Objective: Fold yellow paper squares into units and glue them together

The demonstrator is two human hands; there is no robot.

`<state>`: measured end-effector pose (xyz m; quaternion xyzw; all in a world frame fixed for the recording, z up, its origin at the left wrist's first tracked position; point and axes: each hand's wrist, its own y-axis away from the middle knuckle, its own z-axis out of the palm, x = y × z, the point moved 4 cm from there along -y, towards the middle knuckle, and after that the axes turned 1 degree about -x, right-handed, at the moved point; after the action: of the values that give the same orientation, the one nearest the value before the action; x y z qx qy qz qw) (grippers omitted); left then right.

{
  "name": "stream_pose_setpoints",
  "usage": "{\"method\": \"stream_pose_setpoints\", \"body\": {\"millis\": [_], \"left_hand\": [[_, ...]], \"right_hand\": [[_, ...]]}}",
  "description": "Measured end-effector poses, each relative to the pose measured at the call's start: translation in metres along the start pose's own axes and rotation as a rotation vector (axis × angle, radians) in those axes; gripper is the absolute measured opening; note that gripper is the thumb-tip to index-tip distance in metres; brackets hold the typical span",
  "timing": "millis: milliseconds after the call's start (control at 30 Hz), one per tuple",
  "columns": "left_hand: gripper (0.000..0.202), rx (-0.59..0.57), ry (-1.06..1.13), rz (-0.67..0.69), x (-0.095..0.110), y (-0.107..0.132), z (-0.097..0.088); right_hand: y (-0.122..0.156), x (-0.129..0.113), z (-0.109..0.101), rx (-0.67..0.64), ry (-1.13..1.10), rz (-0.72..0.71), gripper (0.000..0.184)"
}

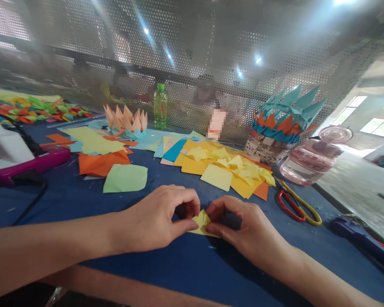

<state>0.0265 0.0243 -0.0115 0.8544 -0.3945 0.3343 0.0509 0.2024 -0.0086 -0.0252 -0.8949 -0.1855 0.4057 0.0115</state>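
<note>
So, fingers: the left hand [155,219] and right hand [245,228] each curl their fingers together, pinching a small folded yellow paper [201,224] from either side.
Paper's place: between the hands, low over the tabletop; whether it touches is hard to tell.
Surface: a dark blue tabletop [160,273], scuffed and flecked with paper bits.
Nearest things: a heap of yellow paper squares [217,164] just ahead of the hands; scissors with red and yellow loop handles [294,204] to the right.
Materials: a matte orange sheet [104,164], a pale green sheet [125,178], and, farther off, a pointed peach paper model [126,119] and a spiky teal-and-orange paper model [281,119]; a green plastic bottle [160,106] and a pink-tinted water bottle [310,160] stand glossy among them.
Room: a perforated metal screen [192,42] rises behind the table; windows [348,108] glow at right.
Edges: the near table edge runs below the forearms; open blue surface lies on both sides of the hands.
</note>
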Motion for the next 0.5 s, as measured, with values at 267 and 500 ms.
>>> {"method": "stream_pose_setpoints", "body": {"millis": [267, 500], "left_hand": [[0.010, 0.002, -0.028, 0.004, -0.0011, 0.0009, 0.0009], [0.021, 0.019, -0.058, 0.055, -0.0019, 0.0016, 0.0023]], "right_hand": [[-0.0022, 0.0016, 0.0036, -0.056, -0.069, 0.074, 0.011], [0.0008, 0.0000, 0.0020, -0.031, -0.024, 0.031, 0.011]]}}
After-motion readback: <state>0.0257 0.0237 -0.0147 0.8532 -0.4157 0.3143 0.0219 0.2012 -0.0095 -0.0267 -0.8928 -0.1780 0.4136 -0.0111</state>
